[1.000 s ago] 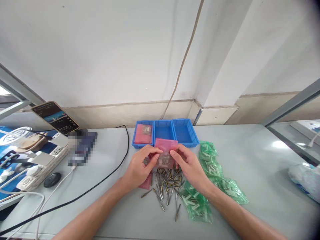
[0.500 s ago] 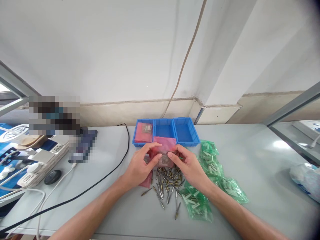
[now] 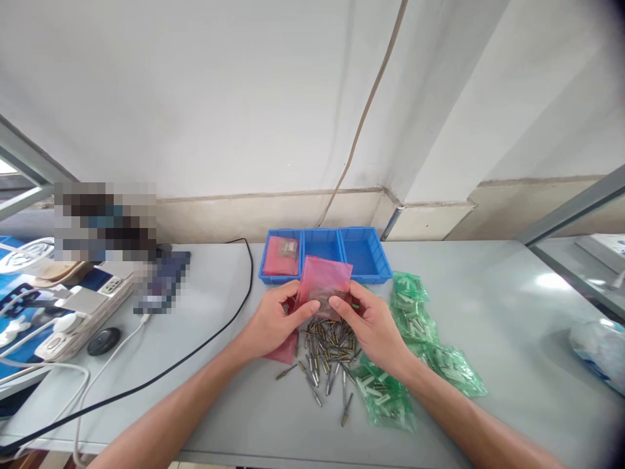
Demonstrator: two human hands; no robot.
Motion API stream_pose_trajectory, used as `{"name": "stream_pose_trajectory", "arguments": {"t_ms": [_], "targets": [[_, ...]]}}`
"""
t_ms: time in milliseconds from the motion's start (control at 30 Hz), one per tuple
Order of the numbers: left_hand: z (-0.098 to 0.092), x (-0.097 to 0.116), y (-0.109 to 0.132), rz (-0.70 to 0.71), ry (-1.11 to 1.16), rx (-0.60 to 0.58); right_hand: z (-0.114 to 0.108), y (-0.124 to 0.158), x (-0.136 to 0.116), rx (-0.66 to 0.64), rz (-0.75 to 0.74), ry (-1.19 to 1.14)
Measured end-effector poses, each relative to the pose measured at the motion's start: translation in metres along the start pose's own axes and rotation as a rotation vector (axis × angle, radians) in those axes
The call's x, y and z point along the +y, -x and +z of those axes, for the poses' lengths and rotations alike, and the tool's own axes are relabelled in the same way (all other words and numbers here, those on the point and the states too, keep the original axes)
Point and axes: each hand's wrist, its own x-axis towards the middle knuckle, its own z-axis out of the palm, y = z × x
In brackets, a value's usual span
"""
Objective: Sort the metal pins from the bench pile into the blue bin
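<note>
Between my two hands is a pink plastic bag (image 3: pixel 325 277) with small parts showing through its lower half. My left hand (image 3: pixel 280 319) grips its left side, thumb on the front and fingers behind. On the opposite side my right hand (image 3: pixel 368 322) pinches it the same way. Below the bag lies a loose pile of metal rivets (image 3: pixel 325 352), a few of them scattered toward me. Another pink bag (image 3: pixel 284 350) lies partly hidden under my left hand. Green bags (image 3: pixel 385 400) of small parts rest beside my right forearm.
Behind my hands stands a blue tray (image 3: pixel 364 254) with three compartments; its left one holds a pink bag (image 3: pixel 280 256). A black cable (image 3: pixel 195 352) crosses the table's left side, near a black mouse-like object (image 3: pixel 104 341) and a power strip (image 3: pixel 63 339). A plastic-wrapped bundle (image 3: pixel 598 348) sits far right.
The pink bag has been raised and tilted more upright, so more of its face shows. Both hands have stayed at its sides, their thumbs slightly shifted. The rivets look unmoved.
</note>
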Motion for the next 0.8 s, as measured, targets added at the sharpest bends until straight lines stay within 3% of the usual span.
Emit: {"name": "stream_pose_trajectory", "arguments": {"t_ms": [400, 567, 800], "targets": [[0.0019, -0.0014, 0.0009, 0.014, -0.057, 0.009, 0.0024, 0.0012, 0.0010, -0.054, 0.009, -0.008], [0.0021, 0.0052, 0.0008, 0.022, -0.007, -0.046, 0.0033, 0.0018, -0.0006, -0.034, -0.013, 0.026], [0.0025, 0.0053, 0.0003, 0.002, -0.035, -0.014, 0.0037, 0.0028, 0.0011, -0.007, 0.003, 0.004]]}}
